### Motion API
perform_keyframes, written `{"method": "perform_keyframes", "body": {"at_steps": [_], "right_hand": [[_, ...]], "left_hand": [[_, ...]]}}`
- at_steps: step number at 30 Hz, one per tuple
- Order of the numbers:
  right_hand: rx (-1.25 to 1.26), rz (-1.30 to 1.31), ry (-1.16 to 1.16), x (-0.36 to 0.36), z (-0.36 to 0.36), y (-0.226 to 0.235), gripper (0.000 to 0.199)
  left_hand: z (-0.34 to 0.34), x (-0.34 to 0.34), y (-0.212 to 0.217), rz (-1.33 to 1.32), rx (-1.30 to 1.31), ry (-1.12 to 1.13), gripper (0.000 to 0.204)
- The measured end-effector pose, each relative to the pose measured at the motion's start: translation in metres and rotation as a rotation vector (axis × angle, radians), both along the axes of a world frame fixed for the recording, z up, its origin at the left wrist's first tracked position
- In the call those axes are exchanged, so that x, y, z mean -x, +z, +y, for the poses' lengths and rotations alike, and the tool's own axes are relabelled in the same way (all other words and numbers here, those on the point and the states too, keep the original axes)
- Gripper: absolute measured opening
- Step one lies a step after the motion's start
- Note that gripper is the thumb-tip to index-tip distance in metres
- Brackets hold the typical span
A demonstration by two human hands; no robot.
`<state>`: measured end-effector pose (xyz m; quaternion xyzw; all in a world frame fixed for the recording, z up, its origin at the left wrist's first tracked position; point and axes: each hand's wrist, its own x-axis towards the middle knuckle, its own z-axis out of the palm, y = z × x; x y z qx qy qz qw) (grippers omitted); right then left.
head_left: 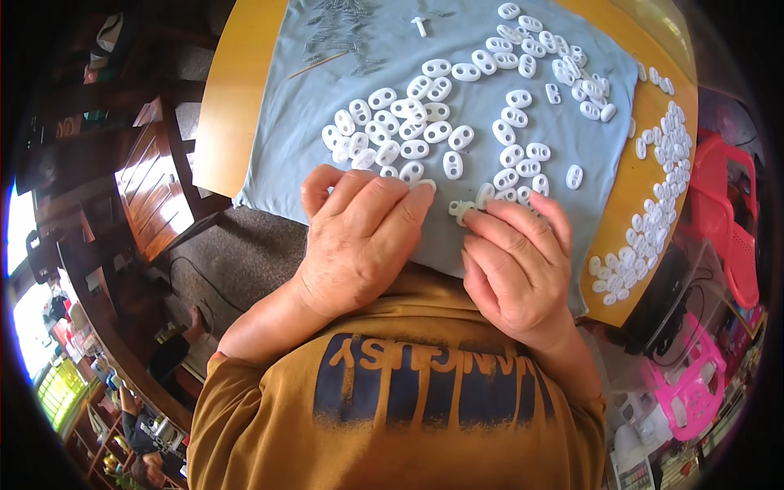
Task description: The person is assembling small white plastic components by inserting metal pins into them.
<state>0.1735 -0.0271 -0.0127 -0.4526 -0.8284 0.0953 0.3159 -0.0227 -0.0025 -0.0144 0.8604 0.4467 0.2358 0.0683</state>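
Note:
My left hand (359,237) is at the near edge of a grey-blue cloth (327,147), fingers curled and thumb tip against a white oval plastic piece (423,185), mostly hidden under it. My right hand (518,265) is closed, fingertips bent together around a small white plastic piece with prongs (462,210). White oval pieces with two holes (412,149) lie in a loose cluster just beyond my left hand. Similar ovals (512,155) form an uneven line beyond my right fingers, the nearest partly covered by them.
Small grey metal-looking parts (339,33), a thin wooden stick (317,64) and a white T-shaped piece (420,26) lie at the cloth's far side. Many small white pieces (645,233) line the yellow tabletop (220,122) on the right. Pink (694,384) and red (723,212) plastic chairs stand right.

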Motion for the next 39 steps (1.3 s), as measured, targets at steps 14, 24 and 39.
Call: {"method": "perform_keyframes", "body": {"at_steps": [14,24,39], "right_hand": [[-0.002,0.011,0.018,-0.007,-0.015,-0.001,0.016],[-0.004,0.038,-0.024,-0.011,-0.029,-0.004,0.014],[0.014,0.431,-0.035,-0.015,-0.024,0.015,0.020]], "left_hand": [[-0.003,-0.021,0.005,-0.076,0.161,-0.086,0.029],[-0.003,-0.037,0.010,-0.124,0.217,-0.054,0.019],[-0.020,-0.038,0.032,-0.531,0.599,-0.010,0.014]]}}
